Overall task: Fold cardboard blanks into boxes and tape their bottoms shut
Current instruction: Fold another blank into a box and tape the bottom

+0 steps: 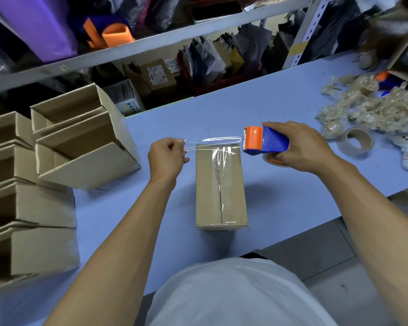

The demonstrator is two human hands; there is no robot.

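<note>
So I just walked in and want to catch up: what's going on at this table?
A person is taping a small brown cardboard box that lies on the light blue table. The right hand grips a blue and orange tape dispenser, while the left hand pinches the free end of a clear tape strip stretched across the box's far end. Tape already shows along the box's centre seam. Assembled open cardboard boxes are stacked at the left.

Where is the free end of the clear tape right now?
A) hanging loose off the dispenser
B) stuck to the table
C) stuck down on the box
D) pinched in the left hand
D: the left hand pinches the tape, which runs taut to the dispenser held in the right hand, above the box.
</note>
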